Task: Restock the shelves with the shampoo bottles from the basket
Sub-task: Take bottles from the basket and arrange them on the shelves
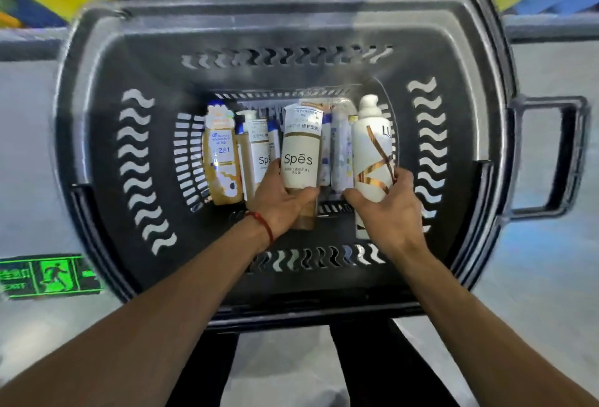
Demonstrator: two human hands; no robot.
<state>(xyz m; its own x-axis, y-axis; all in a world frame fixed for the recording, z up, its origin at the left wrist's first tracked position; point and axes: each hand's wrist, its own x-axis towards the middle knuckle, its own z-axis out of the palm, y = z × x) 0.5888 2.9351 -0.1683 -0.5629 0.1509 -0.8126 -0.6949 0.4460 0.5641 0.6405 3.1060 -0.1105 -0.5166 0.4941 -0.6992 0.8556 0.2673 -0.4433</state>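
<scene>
Two bottles are at the pickup step inside the basket [291, 27]: the left hand [278, 202] grips the Spes bottle [299, 160], the right hand [385, 209] grips the white pump bottle [372, 154], so the next move likely requires lifting both clear of the rim.

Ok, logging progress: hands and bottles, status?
Left hand grips Spes bottle. Right hand grips white gold-ribboned bottle. Both in basket, other bottles alongside.
</scene>
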